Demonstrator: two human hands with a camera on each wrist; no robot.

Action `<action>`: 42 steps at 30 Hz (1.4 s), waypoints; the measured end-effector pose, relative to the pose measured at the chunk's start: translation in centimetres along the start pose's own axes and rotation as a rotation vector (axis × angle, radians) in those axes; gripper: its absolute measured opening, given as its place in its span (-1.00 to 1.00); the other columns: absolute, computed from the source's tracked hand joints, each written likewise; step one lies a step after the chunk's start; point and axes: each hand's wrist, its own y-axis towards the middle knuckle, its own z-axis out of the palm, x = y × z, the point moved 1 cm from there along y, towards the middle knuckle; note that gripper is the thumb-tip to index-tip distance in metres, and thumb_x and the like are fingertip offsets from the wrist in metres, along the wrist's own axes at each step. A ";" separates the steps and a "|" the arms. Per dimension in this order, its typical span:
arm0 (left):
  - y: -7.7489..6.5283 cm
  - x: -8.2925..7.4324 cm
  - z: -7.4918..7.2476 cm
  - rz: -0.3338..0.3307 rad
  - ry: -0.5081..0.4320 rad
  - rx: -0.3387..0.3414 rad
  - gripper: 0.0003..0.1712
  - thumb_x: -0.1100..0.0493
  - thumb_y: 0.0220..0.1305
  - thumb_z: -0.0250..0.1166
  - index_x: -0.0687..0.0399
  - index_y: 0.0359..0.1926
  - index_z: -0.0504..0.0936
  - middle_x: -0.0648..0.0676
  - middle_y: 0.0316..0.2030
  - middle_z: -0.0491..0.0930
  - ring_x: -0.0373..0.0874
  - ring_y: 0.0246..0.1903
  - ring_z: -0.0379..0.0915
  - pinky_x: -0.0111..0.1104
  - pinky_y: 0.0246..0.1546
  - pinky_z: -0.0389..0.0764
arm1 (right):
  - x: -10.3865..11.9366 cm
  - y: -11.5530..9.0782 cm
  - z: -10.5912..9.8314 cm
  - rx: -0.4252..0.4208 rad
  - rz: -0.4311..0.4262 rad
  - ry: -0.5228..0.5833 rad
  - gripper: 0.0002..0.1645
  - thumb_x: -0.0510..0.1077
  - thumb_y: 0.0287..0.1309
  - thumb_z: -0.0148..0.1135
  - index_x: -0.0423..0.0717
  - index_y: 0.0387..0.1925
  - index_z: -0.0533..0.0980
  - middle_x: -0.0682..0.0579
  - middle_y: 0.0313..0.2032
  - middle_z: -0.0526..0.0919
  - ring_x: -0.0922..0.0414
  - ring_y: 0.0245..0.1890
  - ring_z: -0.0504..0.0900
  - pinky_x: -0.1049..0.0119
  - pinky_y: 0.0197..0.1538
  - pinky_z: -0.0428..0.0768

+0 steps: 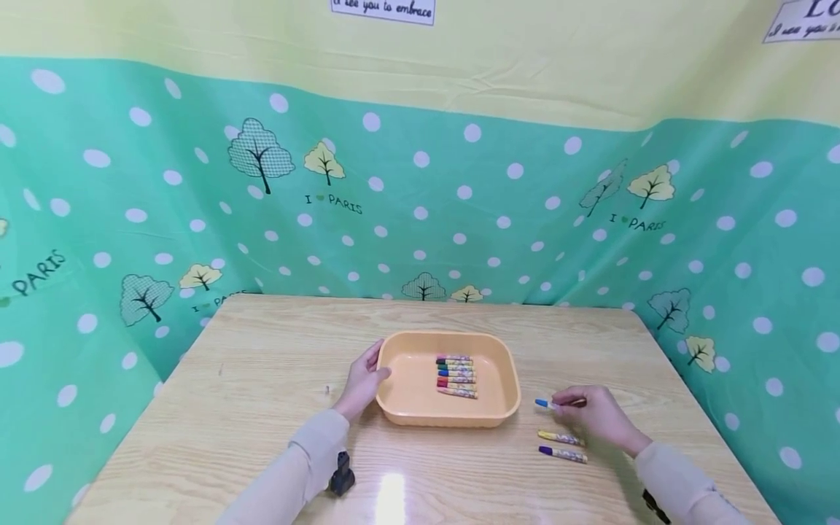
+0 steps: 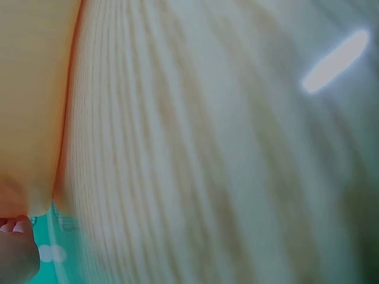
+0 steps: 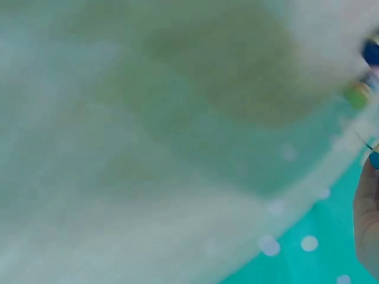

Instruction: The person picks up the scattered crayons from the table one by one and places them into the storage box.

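My left hand (image 1: 361,380) grips the left rim of a peach-coloured plastic tray (image 1: 400,419), thumb over the edge. The left wrist view shows part of that hand (image 2: 18,251) against the tray's side (image 2: 35,106). Inside the tray lies a stacked row of several crayons (image 1: 456,375) in paper wrappers, pink, green, blue and red among them. To the right of the tray, my right hand (image 1: 597,414) pinches a blue crayon (image 1: 543,403) a little above the table. Below it on the table lie a yellow crayon (image 1: 561,437) and a purple crayon (image 1: 563,455).
The wooden table (image 1: 262,408) carries the tray near its middle. A green and yellow printed curtain (image 1: 394,182) hangs behind the table and along both sides. A black strap piece (image 1: 342,474) sits at my left wrist.
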 end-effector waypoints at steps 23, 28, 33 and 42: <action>-0.2 -0.3 0.0 -0.011 0.000 0.000 -0.24 0.48 0.11 0.06 0.22 0.36 0.08 0.33 0.32 0.11 0.18 0.31 0.07 -0.13 0.31 0.24 | 9.0 4.5 1.5 -0.009 -0.075 0.148 -0.73 -0.22 -0.02 0.31 -0.17 -0.19 0.63 -0.06 -0.22 0.69 0.14 -0.27 0.64 0.42 -0.27 0.67; -1.0 -1.8 0.1 -0.015 -0.008 0.013 -0.24 0.50 0.10 0.05 0.31 0.35 0.05 0.39 0.31 0.09 0.22 0.30 0.05 -0.10 0.30 0.24 | 9.8 5.3 4.1 0.022 -0.110 0.221 -0.73 -0.26 -0.06 0.32 -0.20 -0.23 0.63 -0.07 -0.26 0.69 0.15 -0.30 0.63 0.46 -0.29 0.66; -0.2 -0.2 0.0 -0.001 -0.003 -0.004 -0.23 0.49 0.09 0.06 0.25 0.36 0.08 0.36 0.32 0.11 0.20 0.30 0.07 -0.12 0.30 0.25 | 10.5 5.6 6.0 0.038 -0.132 0.228 -0.77 -0.29 -0.07 0.32 -0.14 -0.27 0.65 -0.04 -0.28 0.69 0.15 -0.30 0.62 0.45 -0.29 0.66; 0.0 0.0 0.0 0.004 0.004 -0.011 -0.24 0.48 0.09 0.05 0.25 0.35 0.08 0.35 0.31 0.13 0.18 0.30 0.09 -0.13 0.30 0.25 | 10.9 6.6 8.6 0.084 -0.178 0.174 -0.83 -0.25 -0.07 0.33 -0.09 -0.32 0.66 0.06 -0.35 0.69 0.24 -0.34 0.60 0.46 -0.28 0.63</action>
